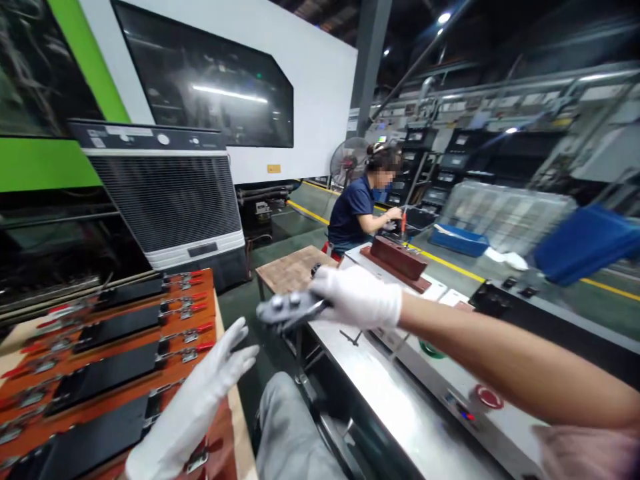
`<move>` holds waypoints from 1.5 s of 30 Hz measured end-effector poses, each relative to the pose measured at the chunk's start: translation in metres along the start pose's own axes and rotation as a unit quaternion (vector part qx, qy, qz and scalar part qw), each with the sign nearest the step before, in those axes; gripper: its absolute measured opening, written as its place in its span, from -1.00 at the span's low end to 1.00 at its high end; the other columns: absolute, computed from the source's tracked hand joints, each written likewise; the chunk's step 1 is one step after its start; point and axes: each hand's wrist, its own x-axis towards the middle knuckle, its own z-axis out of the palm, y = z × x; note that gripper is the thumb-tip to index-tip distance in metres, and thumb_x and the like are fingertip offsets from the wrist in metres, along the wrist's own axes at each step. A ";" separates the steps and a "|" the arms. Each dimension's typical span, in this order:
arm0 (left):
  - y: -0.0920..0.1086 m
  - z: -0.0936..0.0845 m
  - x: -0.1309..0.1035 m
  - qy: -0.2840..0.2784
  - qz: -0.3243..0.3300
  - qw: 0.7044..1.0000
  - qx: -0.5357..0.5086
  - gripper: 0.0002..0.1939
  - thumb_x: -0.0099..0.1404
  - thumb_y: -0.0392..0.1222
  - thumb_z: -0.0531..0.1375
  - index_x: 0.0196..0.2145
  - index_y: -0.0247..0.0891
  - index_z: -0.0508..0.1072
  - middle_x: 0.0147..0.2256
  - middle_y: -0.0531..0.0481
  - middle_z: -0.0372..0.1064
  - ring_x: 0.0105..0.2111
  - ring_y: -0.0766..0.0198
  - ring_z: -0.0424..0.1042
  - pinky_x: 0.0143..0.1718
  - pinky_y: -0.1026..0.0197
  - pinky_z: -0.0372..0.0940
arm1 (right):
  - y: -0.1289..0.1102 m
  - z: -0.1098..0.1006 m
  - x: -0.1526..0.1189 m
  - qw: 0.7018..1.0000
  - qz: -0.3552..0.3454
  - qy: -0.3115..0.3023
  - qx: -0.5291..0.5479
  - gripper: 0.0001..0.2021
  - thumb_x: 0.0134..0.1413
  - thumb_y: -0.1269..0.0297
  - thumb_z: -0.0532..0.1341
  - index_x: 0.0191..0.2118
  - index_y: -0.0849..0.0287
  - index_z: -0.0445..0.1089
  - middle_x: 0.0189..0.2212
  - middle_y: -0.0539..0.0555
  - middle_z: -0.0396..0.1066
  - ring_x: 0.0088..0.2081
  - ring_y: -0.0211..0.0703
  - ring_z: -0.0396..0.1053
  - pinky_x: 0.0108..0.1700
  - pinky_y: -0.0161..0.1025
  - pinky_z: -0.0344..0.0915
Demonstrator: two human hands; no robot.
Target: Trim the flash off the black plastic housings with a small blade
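Observation:
My right hand [357,297], in a white glove, is closed on the end of a dark grey part [287,311] with round knobs on its upper face. The part is smeared by motion, so its exact kind does not show. It is held in the air between the two work tables. Lower left, my left hand [215,373], also in a white glove, has its fingers stretched out with nothing in them. Below and beside it lies an orange fixture board [220,433] bearing several flat black panels [120,325], flanked by toggle clamps with red handles [203,328].
A metal-topped bench [385,380] with a red push button [487,397] stands on the right, carrying a brown block [397,258]. Ahead, a person in a dark blue shirt [350,213] works seated. An air cooler [175,200] and a white machine [320,87] stand behind the fixture board.

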 end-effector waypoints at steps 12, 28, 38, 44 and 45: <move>-0.007 0.066 0.055 -0.189 -0.133 0.973 -0.012 -0.18 0.11 0.27 0.23 0.16 -0.37 0.28 0.08 -0.28 0.35 -0.01 0.03 0.40 0.05 0.03 0.28 | 0.236 -0.017 -0.061 0.865 0.493 -0.083 -0.035 -0.68 -0.04 0.04 0.24 -0.28 0.18 0.53 -0.42 0.03 0.46 -0.43 -0.21 0.36 -0.41 -0.33 0.18; -0.045 0.090 0.117 -0.209 -0.159 0.965 0.007 -0.24 0.16 0.21 0.17 0.13 -0.43 0.27 -0.02 -0.29 0.38 -0.08 0.07 0.41 -0.05 0.07 0.27 | 0.267 -0.002 -0.031 0.843 0.518 -0.144 -0.022 -0.68 0.02 0.04 0.23 -0.30 0.21 0.54 -0.45 0.04 0.45 -0.43 -0.21 0.35 -0.38 -0.32 0.21; -0.058 0.102 0.130 -0.231 -0.159 0.960 0.014 -0.28 0.21 0.16 0.15 0.15 -0.43 0.26 -0.21 -0.16 0.43 -0.18 0.12 0.40 -0.13 0.10 0.26 | 0.261 0.009 -0.018 0.849 0.483 -0.205 -0.066 -0.65 0.06 0.05 0.18 -0.22 0.21 0.55 -0.33 0.15 0.49 -0.33 -0.08 0.42 -0.30 -0.25 0.23; -0.066 0.095 0.133 -0.215 -0.166 0.962 0.002 -0.32 0.24 0.14 0.15 0.16 -0.38 0.26 -0.08 -0.19 0.43 -0.12 0.13 0.40 -0.09 0.12 0.28 | 0.254 0.035 -0.039 0.848 0.481 -0.217 -0.046 -0.62 0.09 0.07 0.15 -0.15 0.24 0.54 -0.33 0.18 0.50 -0.33 -0.06 0.43 -0.29 -0.24 0.25; -0.066 0.097 0.134 -0.213 -0.168 0.962 0.005 -0.34 0.24 0.12 0.15 0.15 -0.38 0.27 -0.10 -0.18 0.43 -0.13 0.14 0.41 -0.10 0.12 0.28 | 0.253 0.041 -0.041 0.847 0.483 -0.217 -0.043 -0.62 0.11 0.07 0.14 -0.13 0.23 0.53 -0.31 0.19 0.51 -0.31 -0.05 0.44 -0.28 -0.23 0.25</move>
